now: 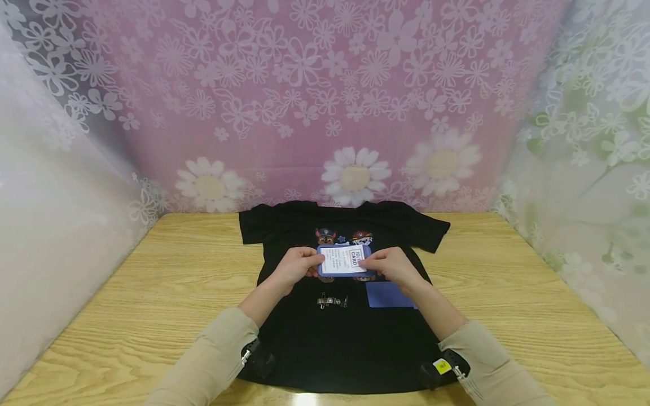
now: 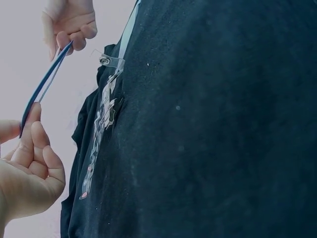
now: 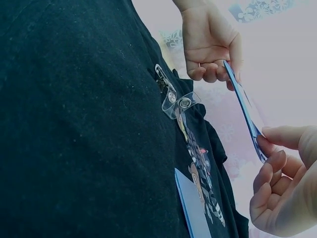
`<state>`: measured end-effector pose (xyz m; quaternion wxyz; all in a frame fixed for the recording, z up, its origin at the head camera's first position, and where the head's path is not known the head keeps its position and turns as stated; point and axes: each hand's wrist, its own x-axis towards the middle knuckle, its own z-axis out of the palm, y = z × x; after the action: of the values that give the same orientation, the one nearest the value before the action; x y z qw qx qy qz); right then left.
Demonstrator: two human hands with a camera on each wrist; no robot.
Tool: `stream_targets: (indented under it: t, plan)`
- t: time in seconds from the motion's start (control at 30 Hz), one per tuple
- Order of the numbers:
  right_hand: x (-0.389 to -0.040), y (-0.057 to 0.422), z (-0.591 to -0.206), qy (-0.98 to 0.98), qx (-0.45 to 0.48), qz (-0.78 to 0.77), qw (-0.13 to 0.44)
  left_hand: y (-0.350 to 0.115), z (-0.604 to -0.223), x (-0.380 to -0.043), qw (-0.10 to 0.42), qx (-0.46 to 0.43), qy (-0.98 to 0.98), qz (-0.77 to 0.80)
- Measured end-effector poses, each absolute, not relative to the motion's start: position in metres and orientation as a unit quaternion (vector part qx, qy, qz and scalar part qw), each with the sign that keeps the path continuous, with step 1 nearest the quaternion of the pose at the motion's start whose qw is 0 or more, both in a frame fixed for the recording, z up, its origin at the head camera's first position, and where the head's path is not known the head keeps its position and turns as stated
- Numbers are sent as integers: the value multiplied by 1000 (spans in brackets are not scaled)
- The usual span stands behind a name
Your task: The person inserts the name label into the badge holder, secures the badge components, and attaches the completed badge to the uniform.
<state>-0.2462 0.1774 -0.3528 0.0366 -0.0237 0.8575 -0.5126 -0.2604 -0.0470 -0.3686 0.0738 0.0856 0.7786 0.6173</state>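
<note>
Head view, centre frame: left hand and right hand each pinch an end of a blue plastic ID-card holder, keeping it level above a black cartoon-print T-shirt. A metal badge clip lies below it on the shirt.

The badge holder is a blue plastic frame with a white card inside; the card has red and black print. It is held flat above the middle of the black shirt, lifted off the cloth, long side going left to right. The left hand pinches its left edge and the right hand its right edge.
</note>
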Motion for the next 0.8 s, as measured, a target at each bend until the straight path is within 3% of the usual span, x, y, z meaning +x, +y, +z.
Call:
stream_targets:
  t: [0.8]
  plan:
    - [-246,190,-348,857,-31,-512,48,-49,-373,-264,48,73,781,618]
